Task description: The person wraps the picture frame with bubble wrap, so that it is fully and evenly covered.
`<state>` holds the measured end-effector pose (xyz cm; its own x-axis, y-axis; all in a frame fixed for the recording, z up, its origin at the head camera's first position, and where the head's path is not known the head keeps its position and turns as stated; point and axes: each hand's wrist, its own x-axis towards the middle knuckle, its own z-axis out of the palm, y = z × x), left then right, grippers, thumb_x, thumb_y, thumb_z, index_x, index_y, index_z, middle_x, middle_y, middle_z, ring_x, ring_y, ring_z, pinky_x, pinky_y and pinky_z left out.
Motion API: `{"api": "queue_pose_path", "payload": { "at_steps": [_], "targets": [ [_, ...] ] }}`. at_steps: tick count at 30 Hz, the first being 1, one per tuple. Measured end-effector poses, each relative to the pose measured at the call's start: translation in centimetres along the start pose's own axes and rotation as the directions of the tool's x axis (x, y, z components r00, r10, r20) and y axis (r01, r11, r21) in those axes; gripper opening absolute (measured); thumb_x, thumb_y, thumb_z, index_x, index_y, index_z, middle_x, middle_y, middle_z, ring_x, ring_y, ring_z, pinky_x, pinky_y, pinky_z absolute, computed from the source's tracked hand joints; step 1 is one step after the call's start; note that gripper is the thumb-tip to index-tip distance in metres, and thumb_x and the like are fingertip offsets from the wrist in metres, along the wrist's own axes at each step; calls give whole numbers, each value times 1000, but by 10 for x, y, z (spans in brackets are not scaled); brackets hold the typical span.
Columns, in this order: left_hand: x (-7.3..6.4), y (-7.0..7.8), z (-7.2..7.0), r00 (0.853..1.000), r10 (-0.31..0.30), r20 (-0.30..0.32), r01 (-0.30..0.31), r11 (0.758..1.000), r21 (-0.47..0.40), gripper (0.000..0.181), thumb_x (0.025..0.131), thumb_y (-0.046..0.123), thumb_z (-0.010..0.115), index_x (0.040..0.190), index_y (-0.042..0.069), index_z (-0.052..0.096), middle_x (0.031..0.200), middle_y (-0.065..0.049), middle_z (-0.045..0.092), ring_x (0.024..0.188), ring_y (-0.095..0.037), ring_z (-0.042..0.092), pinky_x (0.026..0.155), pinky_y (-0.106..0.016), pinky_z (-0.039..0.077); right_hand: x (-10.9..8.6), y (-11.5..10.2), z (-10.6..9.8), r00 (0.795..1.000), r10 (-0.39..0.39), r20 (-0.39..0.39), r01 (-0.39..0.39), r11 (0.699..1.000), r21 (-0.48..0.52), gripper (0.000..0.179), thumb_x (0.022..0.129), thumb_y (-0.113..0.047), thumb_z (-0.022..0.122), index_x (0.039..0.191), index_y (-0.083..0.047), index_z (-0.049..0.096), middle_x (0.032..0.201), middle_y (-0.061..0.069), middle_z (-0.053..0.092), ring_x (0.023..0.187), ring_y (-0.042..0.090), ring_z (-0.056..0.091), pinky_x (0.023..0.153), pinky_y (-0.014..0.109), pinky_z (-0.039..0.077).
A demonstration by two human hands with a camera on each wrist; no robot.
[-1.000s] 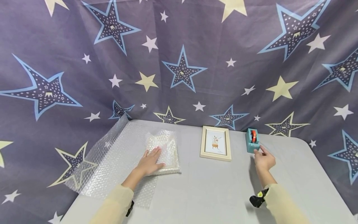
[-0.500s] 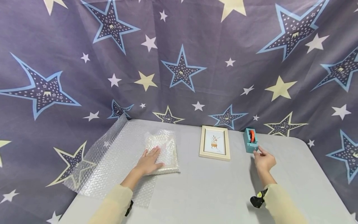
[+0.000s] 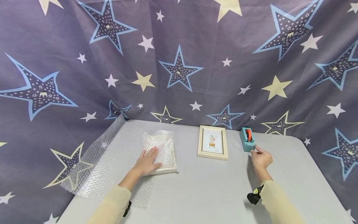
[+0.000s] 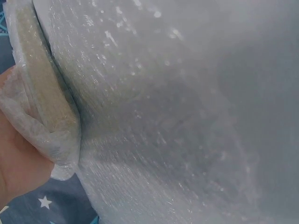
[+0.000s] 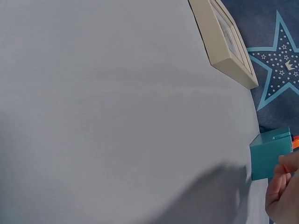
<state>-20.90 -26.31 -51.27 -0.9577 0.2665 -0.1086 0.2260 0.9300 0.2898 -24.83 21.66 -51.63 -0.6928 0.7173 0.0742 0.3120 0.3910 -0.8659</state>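
My left hand (image 3: 147,162) lies with fingers spread on a flat package in bubble wrap (image 3: 167,154), left of the table's middle. In the left wrist view the package's wrapped edge (image 4: 49,79) shows beside that hand (image 4: 21,161). Far right, my right hand (image 3: 261,159) is at the front end of a teal tape dispenser (image 3: 247,139) with an orange roll core (image 3: 248,135). Thumb and forefinger pinch the end of the clear tape at its cutting edge. From the right wrist view, the curled fingers (image 5: 280,182) overlap the dispenser's teal side (image 5: 266,158).
A cream picture frame (image 3: 212,155) with a potted-plant print lies between the package and dispenser. Loose bubble wrap (image 3: 112,168) spreads under and left of the package, over the table's left edge. A star-patterned curtain (image 3: 173,28) hangs behind the table (image 3: 201,189).
The head view has shifted slightly, so everything sits further left in it. The tape dispenser has turned a little and edged toward the picture frame. The left hand stays on the package.
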Motion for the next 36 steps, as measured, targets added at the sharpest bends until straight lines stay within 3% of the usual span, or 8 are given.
{"api": "queue_pose_path", "payload": {
  "at_steps": [7,15,18,20,24,29,33,36],
  "targets": [
    [0,-1,-2,1000,-6,-2,6,1000,3,77,93,45,52,149,-2,27,160,-16,23,149,-34,21,123,-55,6,-2,-2,4,1000,14,8,-14,1000,10,34,82,-7,68,116,-9,68,100,23,72,58,-4,40,83,43,49],
    [-5,2,-2,1000,-8,3,8,1000,-16,76,93,43,53,148,-3,28,159,-18,24,149,-35,22,123,-57,7,-3,0,2,998,59,6,-59,997,42,35,81,-8,72,115,-10,69,86,17,74,48,-15,32,59,17,39],
    [-5,3,0,1000,-10,-2,10,1000,-23,76,93,43,54,148,-3,29,159,-18,25,149,-34,23,123,-57,7,-3,1,1,993,115,20,-116,988,98,36,81,-10,72,118,-10,68,56,-8,63,46,-16,34,51,7,32],
    [-4,4,1,1000,-12,-4,12,1000,-24,76,93,43,54,149,-2,29,159,-17,26,149,-33,23,123,-56,8,-3,1,1,987,158,36,-161,979,128,37,82,-11,72,118,-7,68,53,-18,55,44,-16,35,50,7,35],
    [-4,5,2,1000,-11,-10,11,1000,-28,76,92,43,54,148,-2,30,159,-17,27,148,-32,25,123,-56,9,-3,3,0,964,248,98,-260,955,140,35,84,-17,71,115,0,69,45,-24,49,43,-14,38,52,10,39],
    [-4,4,3,1000,-10,-7,10,1000,-17,76,93,44,54,149,-1,30,159,-17,27,148,-32,25,123,-56,9,3,4,-3,906,368,208,-401,904,149,32,85,-20,71,110,0,70,39,-24,44,46,-6,47,49,13,44],
    [-4,4,0,1000,-13,-7,13,1000,-20,75,93,43,54,149,-1,29,159,-17,26,149,-33,24,123,-56,8,10,2,-3,860,413,300,-479,856,195,26,84,-14,71,106,-1,69,40,-19,49,47,-2,55,51,15,52],
    [-4,4,-3,1000,-8,-12,8,1000,-14,75,92,42,54,148,-2,30,158,-18,27,148,-34,24,123,-57,8,14,-1,-4,848,419,326,-492,850,187,13,84,-11,70,95,-4,68,39,-17,50,46,0,56,51,17,52]
  ]
}}
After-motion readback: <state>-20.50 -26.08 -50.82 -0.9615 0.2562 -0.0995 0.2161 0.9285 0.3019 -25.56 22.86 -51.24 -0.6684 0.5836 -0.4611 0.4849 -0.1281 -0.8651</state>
